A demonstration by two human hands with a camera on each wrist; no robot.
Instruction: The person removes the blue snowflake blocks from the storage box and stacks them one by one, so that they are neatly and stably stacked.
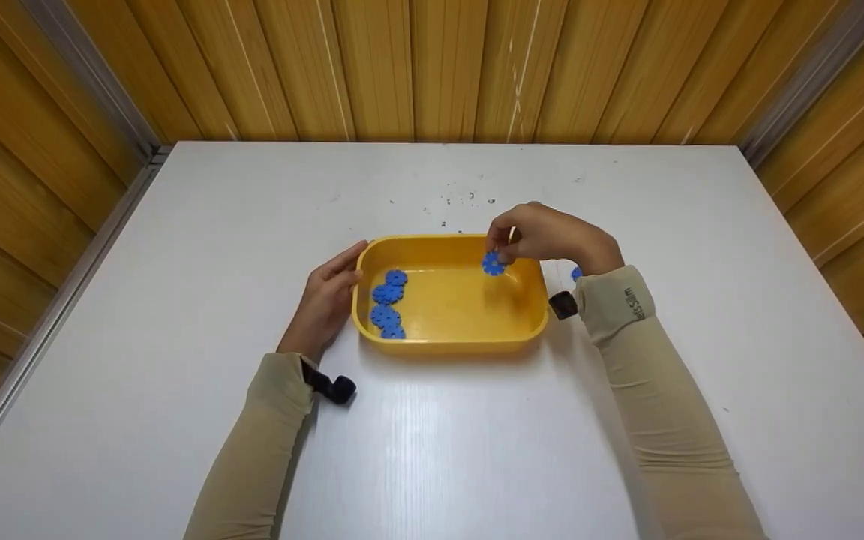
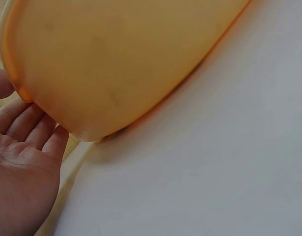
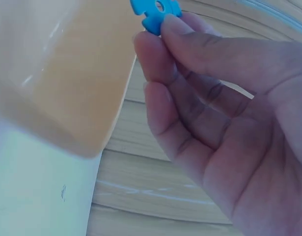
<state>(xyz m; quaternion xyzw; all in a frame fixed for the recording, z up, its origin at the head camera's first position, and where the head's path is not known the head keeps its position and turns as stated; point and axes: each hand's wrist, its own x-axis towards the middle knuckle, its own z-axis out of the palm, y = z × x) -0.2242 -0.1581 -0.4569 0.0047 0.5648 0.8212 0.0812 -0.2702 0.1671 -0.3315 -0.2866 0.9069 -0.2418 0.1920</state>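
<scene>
A yellow plastic bin [image 1: 469, 347] stands on the white table. My left hand [image 1: 331, 292] holds it at its left end, thumb by the rim and fingers along the outside wall; the left wrist view shows those fingers [image 2: 28, 123] against the bin [image 2: 111, 64], their tips hidden. Over the bin's right part, my right hand [image 1: 544, 232] pinches a blue notched disc [image 1: 493, 263] between thumb and fingertips. The right wrist view shows this disc [image 3: 158, 14] with a hole in its middle. Several similar blue discs [image 1: 387, 315] lie inside the bin along its left side.
Another blue disc [image 1: 576, 274] lies on the table [image 1: 417, 450] right of the bin, partly hidden by the right wrist. Small dark marks [image 1: 471, 196] dot the tabletop behind the bin. Yellow wood-look panels [image 1: 447, 67] surround the table at the back and sides.
</scene>
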